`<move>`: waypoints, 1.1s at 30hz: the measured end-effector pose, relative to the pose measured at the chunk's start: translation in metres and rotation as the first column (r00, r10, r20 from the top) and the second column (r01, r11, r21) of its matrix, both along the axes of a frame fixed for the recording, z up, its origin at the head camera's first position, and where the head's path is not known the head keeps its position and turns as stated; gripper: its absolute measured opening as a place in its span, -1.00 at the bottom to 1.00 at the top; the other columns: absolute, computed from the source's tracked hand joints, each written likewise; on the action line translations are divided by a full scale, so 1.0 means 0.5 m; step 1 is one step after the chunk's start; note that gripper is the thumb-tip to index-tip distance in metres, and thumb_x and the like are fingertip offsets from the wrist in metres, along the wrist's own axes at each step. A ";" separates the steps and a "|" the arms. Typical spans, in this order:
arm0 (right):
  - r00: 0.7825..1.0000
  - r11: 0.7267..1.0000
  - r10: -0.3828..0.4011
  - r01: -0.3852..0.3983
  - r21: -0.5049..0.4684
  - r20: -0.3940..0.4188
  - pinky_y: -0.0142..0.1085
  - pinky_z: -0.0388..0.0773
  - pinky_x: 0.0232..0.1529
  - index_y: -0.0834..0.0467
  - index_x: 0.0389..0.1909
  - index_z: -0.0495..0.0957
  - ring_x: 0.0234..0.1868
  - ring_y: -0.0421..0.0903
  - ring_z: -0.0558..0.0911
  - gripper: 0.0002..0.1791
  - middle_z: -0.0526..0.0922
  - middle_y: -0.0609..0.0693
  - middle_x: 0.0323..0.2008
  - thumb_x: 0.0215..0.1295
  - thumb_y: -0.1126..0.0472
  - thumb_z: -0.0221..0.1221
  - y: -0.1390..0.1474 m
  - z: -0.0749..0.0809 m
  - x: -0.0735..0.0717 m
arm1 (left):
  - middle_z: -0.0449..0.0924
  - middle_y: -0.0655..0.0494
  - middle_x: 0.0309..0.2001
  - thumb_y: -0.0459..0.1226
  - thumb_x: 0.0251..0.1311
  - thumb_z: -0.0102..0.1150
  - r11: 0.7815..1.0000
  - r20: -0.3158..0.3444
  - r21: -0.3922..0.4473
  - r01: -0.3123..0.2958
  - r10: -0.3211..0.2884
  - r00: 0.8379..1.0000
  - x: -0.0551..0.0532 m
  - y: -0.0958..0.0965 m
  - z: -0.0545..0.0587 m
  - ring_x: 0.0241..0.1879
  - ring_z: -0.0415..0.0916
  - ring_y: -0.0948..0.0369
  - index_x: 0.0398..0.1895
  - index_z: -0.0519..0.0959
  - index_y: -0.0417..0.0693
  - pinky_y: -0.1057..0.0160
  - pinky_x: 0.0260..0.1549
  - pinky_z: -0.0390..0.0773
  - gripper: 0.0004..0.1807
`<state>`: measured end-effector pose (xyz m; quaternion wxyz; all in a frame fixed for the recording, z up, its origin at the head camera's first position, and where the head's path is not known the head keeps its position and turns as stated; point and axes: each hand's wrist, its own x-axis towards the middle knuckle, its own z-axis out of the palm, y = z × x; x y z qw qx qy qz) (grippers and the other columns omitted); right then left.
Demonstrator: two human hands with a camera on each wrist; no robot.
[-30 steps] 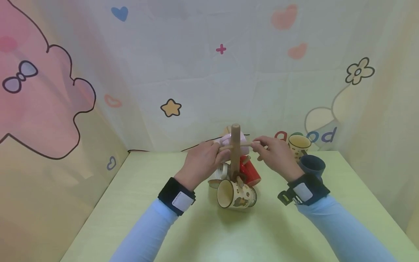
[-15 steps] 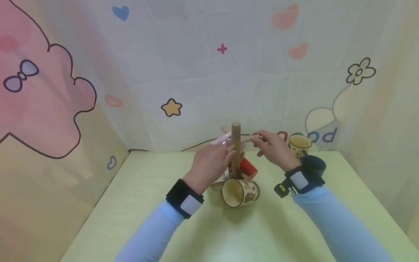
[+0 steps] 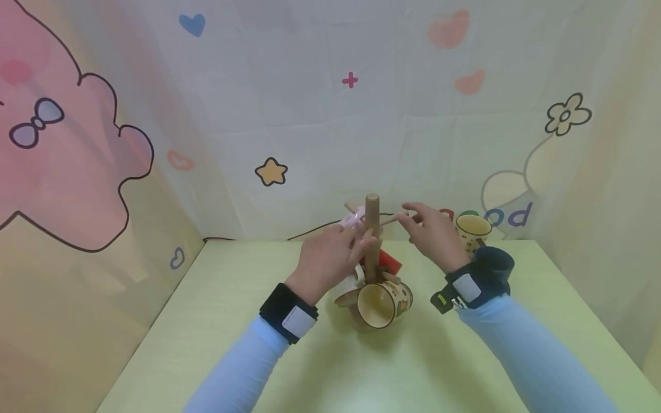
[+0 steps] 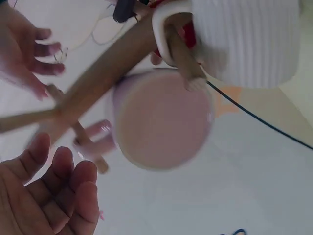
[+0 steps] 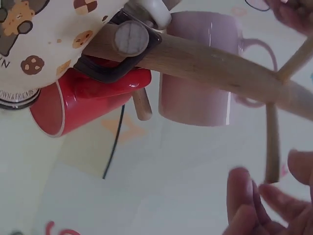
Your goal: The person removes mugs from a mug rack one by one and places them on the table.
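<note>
A wooden mug tree stands mid-table with several mugs on its pegs: a cream cookie-print mug in front, a red mug, a white ribbed mug and a pink mug up high. My left hand hovers with relaxed fingers beside the post, holding nothing; in the left wrist view its fingers lie just below the pink mug. My right hand is spread next to the tip of a thin upper peg, with its fingertips beside that tip, not gripping it.
A yellow mug and a dark blue mug stand on the green table at the right, behind my right wrist. A black cable runs along the back wall. Printed fabric walls close in the table on three sides.
The mug tree has turned, and the cookie mug swung round to the front right. My right hand let go of the thin peg it pinched. My left hand's fingers opened by the post.
</note>
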<state>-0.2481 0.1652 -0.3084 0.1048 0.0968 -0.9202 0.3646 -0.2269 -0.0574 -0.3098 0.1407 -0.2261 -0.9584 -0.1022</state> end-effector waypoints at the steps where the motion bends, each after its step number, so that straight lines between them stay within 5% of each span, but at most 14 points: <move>1: 0.998 0.999 -0.028 0.028 0.016 -0.048 -0.09 0.62 -0.35 0.23 0.31 0.40 -0.30 0.12 0.67 -0.45 0.64 0.30 -0.06 0.52 -0.07 0.03 -0.003 0.000 0.007 | 0.53 0.08 -0.41 0.23 0.48 -0.33 0.999 0.014 0.043 -0.006 0.005 1.000 -0.006 -0.009 0.000 -0.47 0.45 0.19 -0.02 0.63 -0.03 0.30 -0.66 0.43 -0.35; 4: 0.979 0.993 -0.084 0.099 0.071 -0.184 -0.13 0.56 -0.47 0.26 0.09 0.53 -0.40 0.09 0.59 -0.55 0.65 0.23 -0.20 0.49 -0.04 0.08 -0.021 0.001 0.031 | 0.56 0.01 -0.29 0.13 0.53 -0.29 0.984 0.050 0.178 -0.033 0.024 0.998 -0.033 -0.039 0.000 -0.35 0.52 0.13 -0.12 0.59 -0.11 0.20 -0.50 0.55 -0.43; 8: 0.953 0.979 -0.057 0.112 0.169 -0.298 -0.21 0.48 -0.62 0.24 -0.15 0.60 -0.50 0.02 0.52 -0.61 0.61 0.16 -0.30 0.43 -0.05 0.15 -0.057 0.004 0.061 | 0.55 -0.12 0.05 0.00 0.53 -0.17 0.965 0.096 0.258 -0.051 0.027 0.995 -0.079 -0.067 0.005 -0.05 0.57 0.02 0.20 0.48 -0.18 0.05 -0.16 0.64 -0.50; 15: 0.988 0.929 0.028 0.030 0.370 -0.150 -0.28 0.31 -0.73 0.07 -0.46 0.61 -0.66 -0.09 0.43 -0.49 0.45 -0.06 -0.68 0.44 -0.25 0.03 -0.115 0.024 0.088 | 0.33 -0.17 0.35 -0.04 0.53 -0.12 0.973 0.193 0.231 0.017 -0.063 0.979 -0.145 -0.066 0.022 0.29 0.37 -0.06 0.46 0.26 -0.09 -0.05 0.24 0.40 -0.45; 17: 0.990 0.915 0.034 0.023 0.402 -0.134 -0.29 0.29 -0.73 0.04 -0.48 0.62 -0.68 -0.10 0.42 -0.50 0.41 -0.08 -0.72 0.44 -0.25 0.03 -0.127 0.028 0.093 | 0.32 -0.15 0.36 -0.03 0.54 -0.15 0.977 0.222 0.209 0.037 -0.084 0.971 -0.153 -0.058 0.028 0.30 0.35 -0.04 0.47 0.26 -0.05 -0.04 0.26 0.37 -0.45; 25: 0.936 0.851 0.044 0.148 0.505 -0.348 -0.32 0.19 -0.78 0.11 -0.62 0.54 -0.75 -0.12 0.34 -0.53 0.31 -0.07 -0.77 0.40 -0.12 0.17 -0.152 0.017 0.102 | 0.43 -0.11 0.28 -0.02 0.55 -0.20 0.983 0.253 0.176 0.047 -0.091 0.963 -0.161 -0.039 0.033 0.19 0.42 0.00 0.39 0.40 0.00 0.01 0.21 0.44 -0.51; 33: 0.964 0.820 0.000 0.153 0.552 -0.267 -0.33 0.23 -0.77 0.17 -0.55 0.56 -0.75 -0.10 0.37 -0.55 0.34 -0.02 -0.75 0.40 -0.09 0.18 -0.158 0.026 0.108 | 0.47 -0.13 0.19 0.01 0.54 -0.15 0.986 0.232 0.164 0.031 -0.069 0.970 -0.164 -0.033 0.026 0.09 0.46 0.00 0.39 0.41 0.03 0.02 0.17 0.48 -0.51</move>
